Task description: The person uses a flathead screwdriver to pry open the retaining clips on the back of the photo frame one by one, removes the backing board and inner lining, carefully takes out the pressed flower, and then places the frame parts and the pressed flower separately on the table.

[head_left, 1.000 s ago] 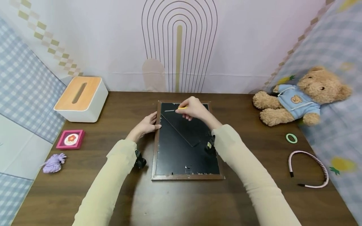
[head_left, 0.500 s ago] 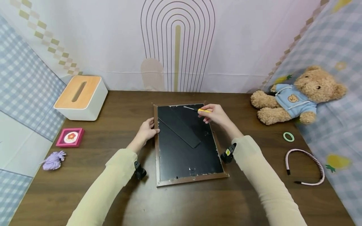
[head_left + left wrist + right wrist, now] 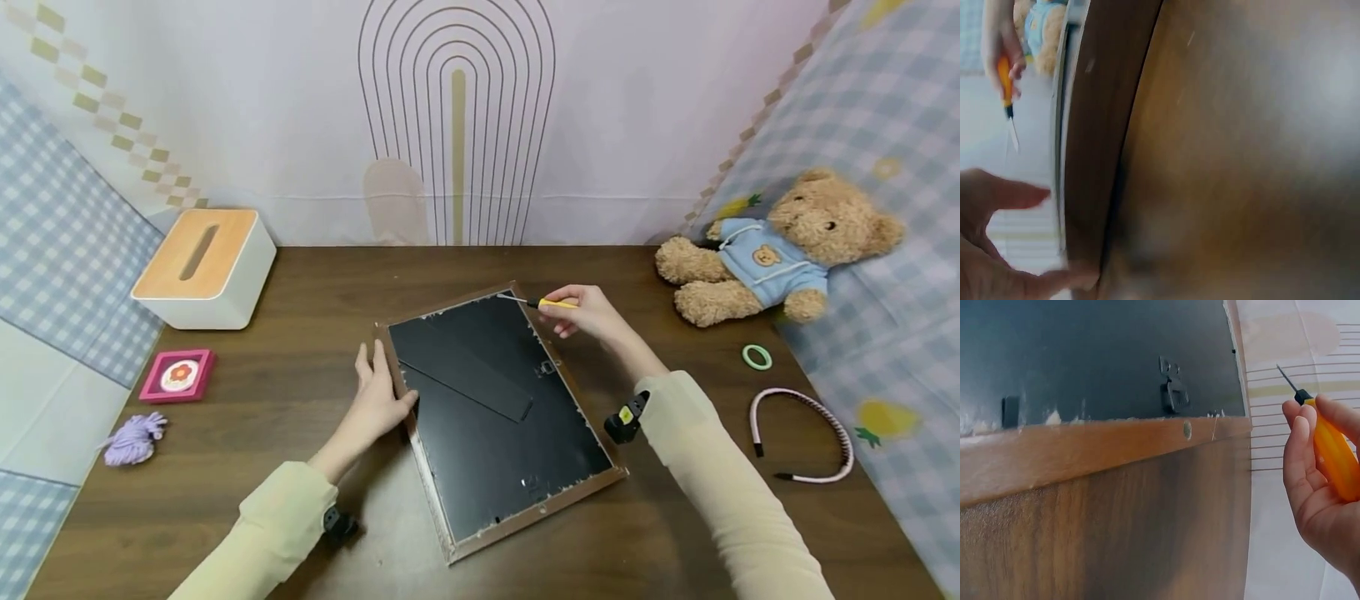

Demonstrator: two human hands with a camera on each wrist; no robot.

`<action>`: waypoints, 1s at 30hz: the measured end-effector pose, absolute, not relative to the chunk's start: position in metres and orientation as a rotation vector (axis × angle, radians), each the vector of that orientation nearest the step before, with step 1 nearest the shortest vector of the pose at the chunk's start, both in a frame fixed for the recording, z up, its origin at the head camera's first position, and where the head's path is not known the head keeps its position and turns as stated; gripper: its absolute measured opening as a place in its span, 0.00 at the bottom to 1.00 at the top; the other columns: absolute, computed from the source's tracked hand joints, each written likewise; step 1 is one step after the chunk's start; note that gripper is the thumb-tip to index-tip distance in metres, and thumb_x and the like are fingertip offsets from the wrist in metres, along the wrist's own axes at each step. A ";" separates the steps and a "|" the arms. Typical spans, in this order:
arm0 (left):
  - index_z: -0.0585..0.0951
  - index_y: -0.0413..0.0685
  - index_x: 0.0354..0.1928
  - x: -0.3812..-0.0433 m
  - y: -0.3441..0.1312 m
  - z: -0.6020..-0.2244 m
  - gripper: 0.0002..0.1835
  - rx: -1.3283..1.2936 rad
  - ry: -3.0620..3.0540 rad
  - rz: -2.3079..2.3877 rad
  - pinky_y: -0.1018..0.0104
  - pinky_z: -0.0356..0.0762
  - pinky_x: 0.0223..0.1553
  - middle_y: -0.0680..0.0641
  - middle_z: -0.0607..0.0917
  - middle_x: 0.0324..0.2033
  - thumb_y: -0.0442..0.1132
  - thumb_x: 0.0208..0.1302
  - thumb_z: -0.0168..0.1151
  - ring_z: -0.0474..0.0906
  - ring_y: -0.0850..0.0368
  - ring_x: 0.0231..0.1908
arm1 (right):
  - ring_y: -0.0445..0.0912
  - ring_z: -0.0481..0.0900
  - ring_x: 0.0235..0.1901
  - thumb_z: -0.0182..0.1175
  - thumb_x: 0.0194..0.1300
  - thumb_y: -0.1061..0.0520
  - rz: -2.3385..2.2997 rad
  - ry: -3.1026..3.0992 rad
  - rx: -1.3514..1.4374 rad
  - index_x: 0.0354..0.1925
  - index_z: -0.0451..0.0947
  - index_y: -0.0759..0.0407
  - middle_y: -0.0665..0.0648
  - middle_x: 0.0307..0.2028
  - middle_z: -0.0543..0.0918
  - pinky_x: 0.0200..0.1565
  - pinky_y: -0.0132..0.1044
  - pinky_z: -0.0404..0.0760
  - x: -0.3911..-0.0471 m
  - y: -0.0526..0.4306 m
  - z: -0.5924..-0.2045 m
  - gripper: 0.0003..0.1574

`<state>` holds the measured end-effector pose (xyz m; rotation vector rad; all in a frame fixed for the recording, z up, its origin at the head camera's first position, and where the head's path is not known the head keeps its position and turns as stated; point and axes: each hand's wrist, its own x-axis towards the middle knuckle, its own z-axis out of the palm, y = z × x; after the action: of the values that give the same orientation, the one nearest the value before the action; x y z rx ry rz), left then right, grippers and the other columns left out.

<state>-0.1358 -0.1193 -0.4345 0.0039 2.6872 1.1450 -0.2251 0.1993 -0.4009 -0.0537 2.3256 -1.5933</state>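
A picture frame [image 3: 517,467] lies back side up on the table, turned at an angle, with a black backing board and a folded stand leg [image 3: 480,383]. At its left edge, my left hand [image 3: 371,404] touches the wooden border with straight, spread fingers. In the left wrist view a fingertip meets the frame's side [image 3: 1100,125]. My right hand [image 3: 588,312] grips a yellow-handled screwdriver [image 3: 1332,450] over the frame's far right corner. Its thin metal tip points left. Small metal hangers [image 3: 1175,394] sit on the backing.
On the left stand a tissue box [image 3: 202,267], a pink square box with a flower [image 3: 180,377] and a bundle of purple yarn [image 3: 135,439]. To the right are a teddy bear [image 3: 780,250], a green ring [image 3: 757,357] and a headband [image 3: 840,429]. A patterned cloth [image 3: 300,100] hangs behind.
The frame has turned anticlockwise and its near end has shifted closer. My left hand has moved nearer and left along with it. My right hand has carried the screwdriver to the right.
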 end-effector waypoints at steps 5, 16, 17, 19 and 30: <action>0.54 0.36 0.70 -0.184 -0.124 -0.423 0.42 0.323 2.836 0.999 0.39 0.56 0.65 0.30 0.50 0.69 0.44 0.59 0.63 0.51 0.31 0.68 | 0.37 0.78 0.18 0.61 0.62 0.56 -1.592 2.296 -0.061 0.49 0.73 0.70 0.52 0.28 0.87 0.25 0.30 0.81 -0.226 0.195 -0.401 0.22; 0.74 0.45 0.59 -0.262 -0.114 -0.433 0.25 0.473 2.809 0.662 0.48 0.72 0.55 0.43 0.80 0.55 0.51 0.63 0.58 0.75 0.46 0.55 | 0.38 0.78 0.18 0.61 0.62 0.55 -1.557 2.299 -0.086 0.48 0.74 0.68 0.56 0.31 0.87 0.24 0.31 0.81 -0.219 0.192 -0.408 0.21; 0.76 0.46 0.56 -0.263 -0.113 -0.434 0.23 0.476 2.824 0.659 0.48 0.73 0.55 0.44 0.81 0.53 0.51 0.64 0.58 0.77 0.48 0.54 | 0.38 0.78 0.18 0.61 0.62 0.55 -1.556 2.299 -0.083 0.48 0.74 0.67 0.55 0.30 0.87 0.24 0.31 0.81 -0.219 0.192 -0.409 0.20; 0.79 0.47 0.53 -0.264 -0.113 -0.435 0.20 0.496 2.857 0.649 0.49 0.73 0.54 0.45 0.83 0.50 0.49 0.64 0.58 0.79 0.48 0.51 | 0.38 0.78 0.18 0.61 0.62 0.54 -1.557 2.302 -0.090 0.47 0.74 0.67 0.55 0.31 0.87 0.24 0.31 0.81 -0.219 0.193 -0.409 0.20; 0.80 0.37 0.45 -0.245 -0.126 -0.430 0.12 0.684 2.876 0.496 0.50 0.76 0.46 0.38 0.84 0.42 0.38 0.66 0.55 0.80 0.44 0.43 | 0.39 0.78 0.18 0.61 0.62 0.53 -1.495 2.350 -0.074 0.48 0.75 0.66 0.56 0.31 0.87 0.26 0.33 0.81 -0.223 0.195 -0.400 0.21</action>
<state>-0.2446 -0.1261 -0.4297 0.6843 2.8759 0.4961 -0.2232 0.1952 -0.4004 -0.0744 2.3496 -1.4953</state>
